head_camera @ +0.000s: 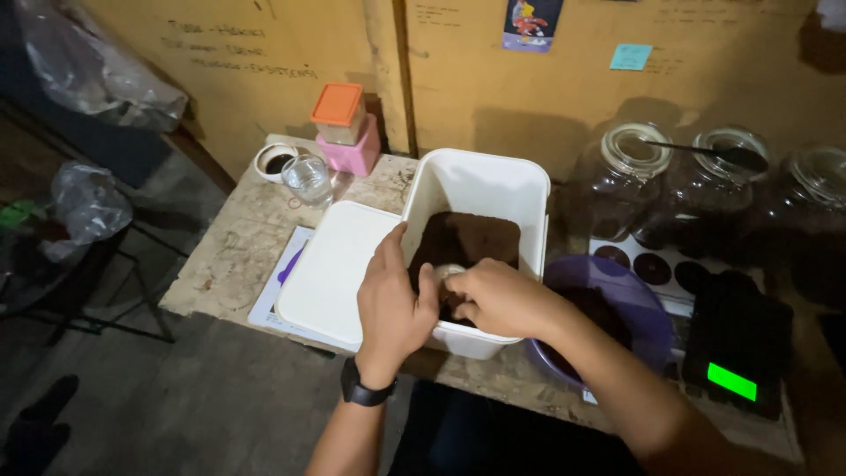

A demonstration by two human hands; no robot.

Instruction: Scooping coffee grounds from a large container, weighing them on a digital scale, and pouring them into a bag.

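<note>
Tub (476, 189): white, rectangular, deep; stands on the wooden table (225, 256), tilted toward the wearer; holds dark brown powder (467, 242) heaped against the near wall.
Left hand (392, 304): wrist bears a black watch (363, 390); palm against the tub's near left rim, fingers curled loosely over the edge, thumb reaching into the tub; grip partial, steadying the wall rather than clasping it.
Right hand (498, 300): inside the tub at the near edge, just beside the left hand; fingers closed around a small pale round object (448, 271), mostly hidden, kind not discernible.
Lid (330, 269): white, flat, rounded corners; lies on the table touching the tub's left side, over a sheet with a purple mark.
Bowl (617, 291): purple plastic, just right of the tub, under the right forearm, dark contents.
Scale (736, 353): black, green lit display, near right corner.
Jars (630, 181): three large clear glass ones, dark contents, lined along the back wall to the right.
Glass (308, 179): clear tumbler, far left of table.
Boxes (345, 128): small, orange lid stacked on pink base, behind the glass.
</note>
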